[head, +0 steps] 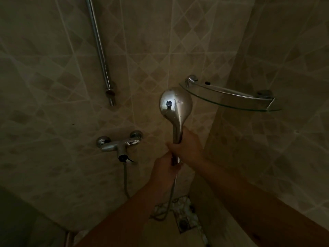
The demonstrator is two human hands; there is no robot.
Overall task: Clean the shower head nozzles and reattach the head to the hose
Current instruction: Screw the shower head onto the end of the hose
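You hold the shower head (175, 106) upright with its chrome back toward you, your right hand (187, 145) wrapped around the handle. Your left hand (164, 168) grips the base where the hose (173, 189) meets it, apparently at the nut; the light is dim. The mixer tap (118, 144) sits to the left, a glass corner shelf (231, 97) to the right.

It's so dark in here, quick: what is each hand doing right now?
Left hand: closed round the lower end of the shower head handle, where the hose joins.
Right hand: closed round the handle higher up.

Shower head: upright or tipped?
Upright. Shower head points up, chrome back toward camera; right hand grips its handle.
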